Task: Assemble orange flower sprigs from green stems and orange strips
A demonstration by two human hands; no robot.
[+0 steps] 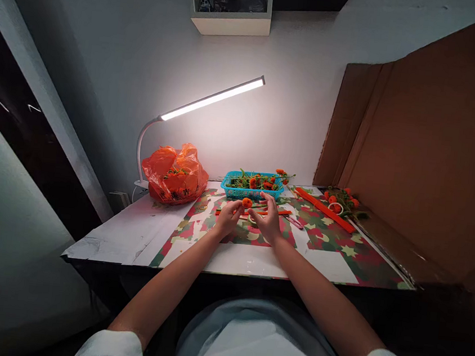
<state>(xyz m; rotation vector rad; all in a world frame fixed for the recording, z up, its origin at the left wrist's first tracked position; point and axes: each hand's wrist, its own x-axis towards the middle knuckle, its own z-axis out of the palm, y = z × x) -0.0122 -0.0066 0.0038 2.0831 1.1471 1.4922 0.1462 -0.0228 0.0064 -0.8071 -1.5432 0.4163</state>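
Observation:
My left hand (pixel 229 217) is closed, its fingertips pinching a small orange flower (pixel 247 203) above the middle of the table. A green stem seems to run from the flower towards the right. My right hand (pixel 269 222) is close beside it, thumb and fingers apart, with the thumb pointing at the flower. Beneath the hands lie an orange strip (pixel 285 212) and a pale ring, partly hidden by the right hand. Just right of that hand rest pink-handled scissors (pixel 294 222).
Behind the hands stands a blue basket (pixel 236 192) of flowers and stems. An orange plastic bag (pixel 173 180) sits left, under a lit lamp (pixel 212 99). On the right are a long orange strip (pixel 323 208), more flowers (pixel 348 198) and a tall cardboard sheet (pixel 427 147).

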